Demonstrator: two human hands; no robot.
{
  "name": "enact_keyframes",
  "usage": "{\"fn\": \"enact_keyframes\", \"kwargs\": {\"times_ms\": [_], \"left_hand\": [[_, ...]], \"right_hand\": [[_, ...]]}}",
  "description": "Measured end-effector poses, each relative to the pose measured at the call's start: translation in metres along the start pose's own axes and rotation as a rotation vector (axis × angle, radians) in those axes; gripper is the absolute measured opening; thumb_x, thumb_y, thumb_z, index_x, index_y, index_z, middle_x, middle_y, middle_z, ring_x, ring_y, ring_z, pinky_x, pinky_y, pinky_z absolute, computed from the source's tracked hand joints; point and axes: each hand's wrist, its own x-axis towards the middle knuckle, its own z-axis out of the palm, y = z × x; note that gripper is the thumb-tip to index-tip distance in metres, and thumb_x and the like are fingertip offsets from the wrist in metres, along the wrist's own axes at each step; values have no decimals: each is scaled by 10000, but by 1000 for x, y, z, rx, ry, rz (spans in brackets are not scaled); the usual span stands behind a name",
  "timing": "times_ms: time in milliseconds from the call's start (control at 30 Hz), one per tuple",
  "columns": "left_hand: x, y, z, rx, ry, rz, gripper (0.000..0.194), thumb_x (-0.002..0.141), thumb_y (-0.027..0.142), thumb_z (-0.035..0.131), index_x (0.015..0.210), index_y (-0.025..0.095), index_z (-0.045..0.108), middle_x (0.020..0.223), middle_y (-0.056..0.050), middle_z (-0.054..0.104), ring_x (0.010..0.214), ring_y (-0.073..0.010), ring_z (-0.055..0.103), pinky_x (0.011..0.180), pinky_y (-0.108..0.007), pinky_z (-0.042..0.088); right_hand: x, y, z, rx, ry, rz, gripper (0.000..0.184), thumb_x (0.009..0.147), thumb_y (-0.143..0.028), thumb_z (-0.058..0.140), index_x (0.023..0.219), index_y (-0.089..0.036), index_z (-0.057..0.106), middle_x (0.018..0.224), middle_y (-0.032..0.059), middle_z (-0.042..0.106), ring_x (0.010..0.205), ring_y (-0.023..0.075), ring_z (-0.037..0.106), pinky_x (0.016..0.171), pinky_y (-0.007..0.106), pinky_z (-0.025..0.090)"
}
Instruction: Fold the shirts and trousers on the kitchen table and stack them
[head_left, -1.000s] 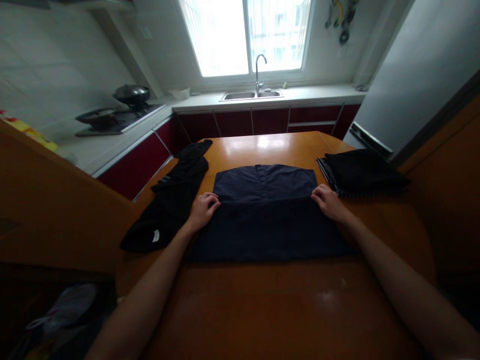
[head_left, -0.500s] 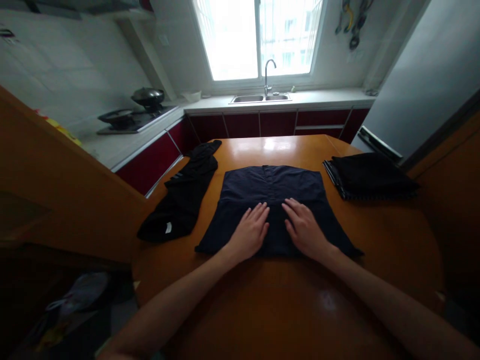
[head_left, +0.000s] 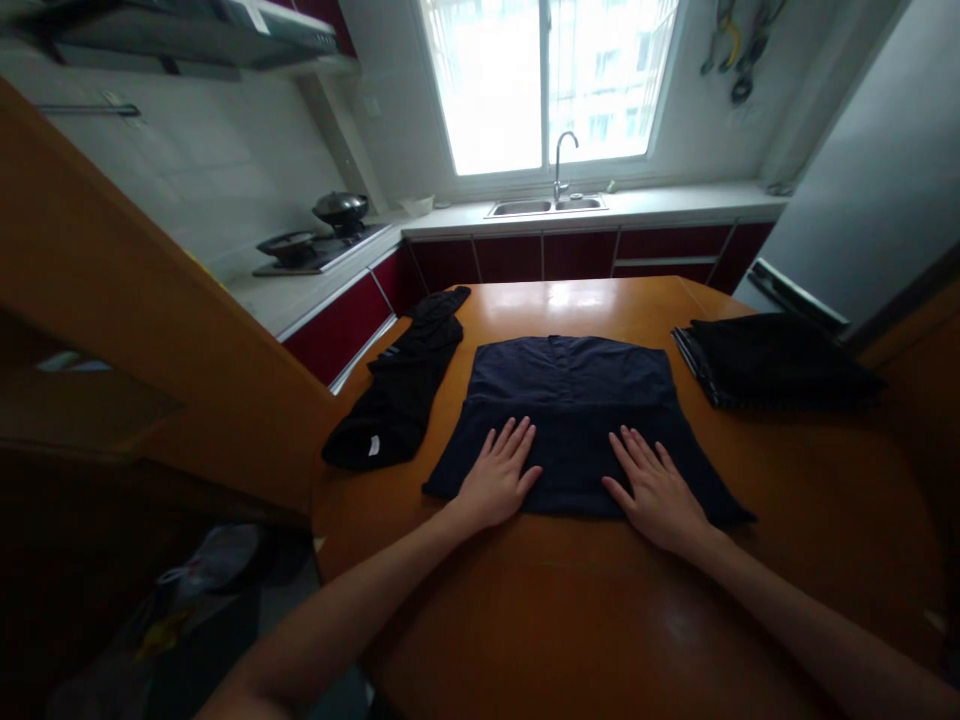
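A dark navy garment (head_left: pixel 570 400), folded and with a placket-like seam at its far middle, lies flat on the orange-brown wooden table (head_left: pixel 562 610). My left hand (head_left: pixel 499 475) rests palm down on its near left part, fingers stretched out. On the near right part lies my right hand (head_left: pixel 656 490), also flat with spread fingers. Neither hand grips the cloth. The far half of the garment shows uncovered, and its near corners stick out left and right.
A crumpled black garment (head_left: pixel 405 390) with a white label lies at the table's left. Folded dark clothes (head_left: pixel 780 360) are stacked at the right. Beyond the table are a sink (head_left: pixel 525 208), a stove with pans (head_left: pixel 322 250) and a grey fridge (head_left: pixel 847 190).
My hands have moved apart over the navy garment, the right one outward and nearer to me, with fingers spread wider. The camera view has turned slightly left.
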Motion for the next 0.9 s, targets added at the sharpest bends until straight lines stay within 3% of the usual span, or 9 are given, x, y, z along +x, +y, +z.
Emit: {"fn": "enact_keyframes", "kwargs": {"times_ms": [133, 300, 533, 667, 767, 833, 900], "left_hand": [[-33, -36, -5, 49, 2, -115, 665, 1049, 535, 311, 1621, 219, 189, 1663, -73, 238, 1546, -261, 177, 1231, -524, 213], [-68, -64, -6, 67, 35, -246, 648, 1050, 515, 294, 1611, 197, 236, 1639, -102, 302, 1521, -266, 264, 1208, -511, 291], [-82, -83, -3, 37, 45, -277, 616, 1040, 486, 282, 1559, 162, 360, 1608, -123, 363, 1502, -264, 310, 1211, -496, 301], [-87, -92, -5, -108, 122, -266, 617, 1029, 501, 298, 1506, 133, 431, 1555, -149, 448, 1464, -282, 386, 1200, -511, 321], [-97, -98, -10, -251, 220, -304, 602, 1005, 556, 355, 1417, 151, 523, 1453, -142, 565, 1357, -287, 529, 1151, -480, 408], [-106, -102, -14, -311, 285, -357, 592, 965, 620, 414, 1310, 178, 603, 1339, -126, 644, 1237, -296, 620, 1079, -465, 483], [-116, -104, -19, -328, 322, -407, 587, 907, 685, 478, 1184, 203, 668, 1219, -108, 690, 1121, -308, 670, 1003, -462, 531]], "right_hand": [[-23, 31, -7, -55, -1, 86, 713, 1004, -587, 317, 1567, -151, 359, 1645, 122, 278, 1529, 267, 232, 1221, 520, 221], [-41, 49, -12, -63, 27, 180, 686, 1010, -558, 294, 1555, -152, 386, 1637, 118, 305, 1515, 269, 274, 1213, 512, 252], [-56, 66, -12, -32, 63, 274, 667, 1023, -523, 259, 1554, -138, 381, 1607, 143, 369, 1507, 280, 291, 1213, 532, 246], [-70, 86, -17, 68, 151, 297, 629, 1038, -482, 249, 1531, -125, 405, 1577, 161, 418, 1496, 295, 312, 1205, 561, 249], [-83, 100, -28, 226, 322, 353, 552, 1044, -444, 275, 1415, -123, 528, 1461, 181, 545, 1392, 296, 459, 1149, 515, 357], [-93, 105, -36, 302, 431, 394, 460, 1035, -431, 332, 1234, -150, 636, 1265, 171, 655, 1216, 298, 578, 1057, 487, 439], [-102, 104, -43, 348, 459, 398, 350, 1014, -422, 412, 1041, -191, 674, 1069, 135, 688, 1049, 291, 616, 952, 464, 481]]}}
